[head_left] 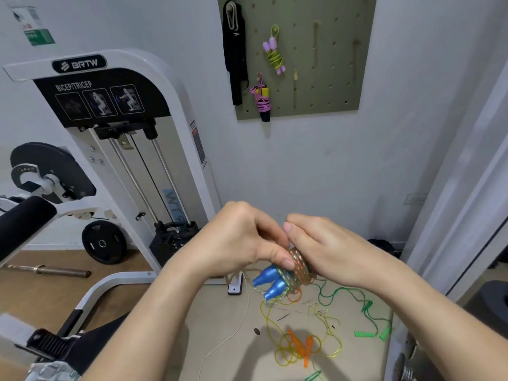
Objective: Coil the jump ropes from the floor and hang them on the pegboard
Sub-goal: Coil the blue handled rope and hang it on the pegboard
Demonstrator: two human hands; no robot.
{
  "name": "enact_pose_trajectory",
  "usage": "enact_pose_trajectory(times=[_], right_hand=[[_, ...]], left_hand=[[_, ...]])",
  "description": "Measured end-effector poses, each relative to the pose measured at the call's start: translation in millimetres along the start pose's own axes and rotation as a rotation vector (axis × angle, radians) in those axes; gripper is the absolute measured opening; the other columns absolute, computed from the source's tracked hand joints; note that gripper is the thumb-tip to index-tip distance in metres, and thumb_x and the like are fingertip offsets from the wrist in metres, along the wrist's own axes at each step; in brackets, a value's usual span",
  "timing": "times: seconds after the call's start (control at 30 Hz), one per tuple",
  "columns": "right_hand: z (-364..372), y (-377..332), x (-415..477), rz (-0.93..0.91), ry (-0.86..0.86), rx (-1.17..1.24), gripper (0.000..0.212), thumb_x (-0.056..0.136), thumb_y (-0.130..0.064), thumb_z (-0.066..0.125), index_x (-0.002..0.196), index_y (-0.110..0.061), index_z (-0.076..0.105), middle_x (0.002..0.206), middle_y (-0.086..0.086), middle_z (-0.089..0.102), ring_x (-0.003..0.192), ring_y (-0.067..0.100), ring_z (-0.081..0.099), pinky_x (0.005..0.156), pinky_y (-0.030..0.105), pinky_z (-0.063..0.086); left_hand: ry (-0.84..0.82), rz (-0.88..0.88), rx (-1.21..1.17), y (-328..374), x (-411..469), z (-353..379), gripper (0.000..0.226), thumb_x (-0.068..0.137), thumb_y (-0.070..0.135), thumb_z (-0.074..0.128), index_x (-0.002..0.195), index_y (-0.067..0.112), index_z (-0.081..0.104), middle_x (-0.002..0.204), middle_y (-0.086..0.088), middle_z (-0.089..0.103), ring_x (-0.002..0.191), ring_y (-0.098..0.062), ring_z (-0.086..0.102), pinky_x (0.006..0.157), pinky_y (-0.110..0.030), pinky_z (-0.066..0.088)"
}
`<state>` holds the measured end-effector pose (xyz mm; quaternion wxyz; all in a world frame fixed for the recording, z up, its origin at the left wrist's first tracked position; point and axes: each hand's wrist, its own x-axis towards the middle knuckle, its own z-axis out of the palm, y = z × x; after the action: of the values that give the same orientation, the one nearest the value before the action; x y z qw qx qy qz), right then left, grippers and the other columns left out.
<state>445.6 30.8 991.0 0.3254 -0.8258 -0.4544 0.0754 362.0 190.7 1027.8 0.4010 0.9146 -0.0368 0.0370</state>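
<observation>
Blue-handled speckled rope (298, 273), olive pegboard (324, 64), yellow rope (286, 350) with orange handles, green rope (365, 306).

1. your left hand (242, 237) and right hand (327, 248) both grip a coiled multicolour rope (298, 266) with two blue handles (270, 283).
2. yellow rope with orange handles (299, 345) and green rope (368, 314) lie loose on the floor (225, 325).
3. two coiled ropes hang on the pegboard (316, 78).

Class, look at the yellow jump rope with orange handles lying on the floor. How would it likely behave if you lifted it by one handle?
The yellow jump rope lies in loose, tangled loops, so it is probably floppy and would trail. Its thin cord suggests it is light. It seems to cross the green rope, so it might snag.
</observation>
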Motion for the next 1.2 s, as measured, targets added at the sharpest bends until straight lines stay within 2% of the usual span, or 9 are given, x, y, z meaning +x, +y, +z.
enact_pose_trajectory(times=[0.13,0.27,0.33,0.57,0.73,0.8,0.93,1.1,1.2], right_hand=[[-0.4,-4.8,0.4,-0.005,0.059,0.520,0.038,0.105,-0.023,0.036,0.069,-0.015,0.044,0.050,-0.009,0.042,0.040,0.005,0.040,0.041,0.015,0.032],[-1.7,-13.8,-1.6,0.201,0.237,0.870,0.034,0.105,-0.026,0.036,0.074,-0.014,0.044,0.050,-0.001,0.038,0.035,0.010,0.034,0.036,0.014,0.025],[-1.9,-11.0,-1.2,0.313,0.345,1.114,0.031,0.104,-0.026,0.038,0.077,-0.012,0.048,0.048,0.002,0.038,0.032,0.010,0.031,0.036,0.012,0.019],[4.6,7.9,8.5,0.440,0.611,1.349,0.028,0.102,-0.022,0.031,0.084,-0.007,0.046,0.042,0.009,0.037,0.032,0.010,0.020,0.040,0.015,0.010],[5.3,16.2,15.7,0.505,0.749,1.075,0.024,0.103,-0.024,0.032,0.085,-0.013,0.042,0.062,0.016,0.051,0.033,0.013,0.040,0.032,0.019,0.029],[16.0,21.4,15.3,0.456,0.782,0.683,0.028,0.102,-0.035,0.031,0.081,-0.018,0.040,0.072,0.012,0.056,0.049,0.022,0.056,0.049,0.037,0.050],[29.4,28.6,8.1,0.243,0.692,0.032,0.023,0.099,-0.037,0.026,0.087,-0.019,0.034,0.069,0.012,0.058,0.073,0.045,0.054,0.061,0.047,0.040],[27.9,31.0,13.4,0.348,0.309,0.075,0.033,0.101,-0.037,0.035,0.076,-0.016,0.037,0.072,0.006,0.059,0.083,0.038,0.056,0.069,0.042,0.039],[22.7,30.1,14.5,0.387,0.265,0.196,0.037,0.096,-0.046,0.044,0.075,-0.015,0.047,0.062,0.004,0.066,0.068,0.022,0.060,0.071,0.036,0.046]], left_hand=[[-0.056,-0.023,-0.471,-12.8,15.4,3.9,0.024,0.053,0.025,0.092,0.063,0.014,0.073,0.059,0.000,0.066,0.055,-0.008,0.058,0.056,-0.018,0.046],[0.172,-0.035,-0.885,-19.2,29.2,32.8,0.030,0.057,0.034,0.089,0.070,0.016,0.069,0.065,0.000,0.067,0.052,-0.011,0.060,0.049,-0.019,0.048],[0.267,-0.065,-0.866,-11.1,30.0,47.4,0.004,0.076,0.016,0.069,0.074,0.017,0.066,0.059,0.002,0.057,0.042,-0.008,0.043,0.039,-0.016,0.034],[0.335,-0.031,-0.307,-11.0,17.0,73.1,0.023,0.101,0.021,0.047,0.093,0.021,0.068,0.056,0.008,0.039,0.052,-0.007,0.033,0.051,-0.021,0.029],[0.287,0.005,0.142,-11.6,4.7,89.0,0.021,0.102,0.027,0.039,0.109,0.034,0.058,0.059,0.006,0.053,0.059,-0.012,0.054,0.060,-0.027,0.040],[0.290,0.044,0.447,-10.8,0.6,83.7,0.016,0.100,0.030,0.036,0.099,0.027,0.052,0.074,0.001,0.064,0.075,-0.022,0.060,0.067,-0.036,0.045],[0.236,0.198,0.759,-1.6,-0.9,69.3,0.017,0.088,0.030,0.046,0.072,0.024,0.047,0.067,0.000,0.062,0.064,-0.028,0.060,0.053,-0.033,0.041],[0.215,0.266,0.652,0.5,4.0,42.1,0.015,0.087,0.041,0.060,0.087,0.029,0.069,0.077,0.004,0.065,0.076,-0.019,0.062,0.065,-0.034,0.049],[0.226,0.253,0.463,-6.3,7.2,28.6,0.013,0.081,0.044,0.068,0.087,0.034,0.073,0.076,0.008,0.060,0.071,-0.009,0.057,0.065,-0.033,0.050]])
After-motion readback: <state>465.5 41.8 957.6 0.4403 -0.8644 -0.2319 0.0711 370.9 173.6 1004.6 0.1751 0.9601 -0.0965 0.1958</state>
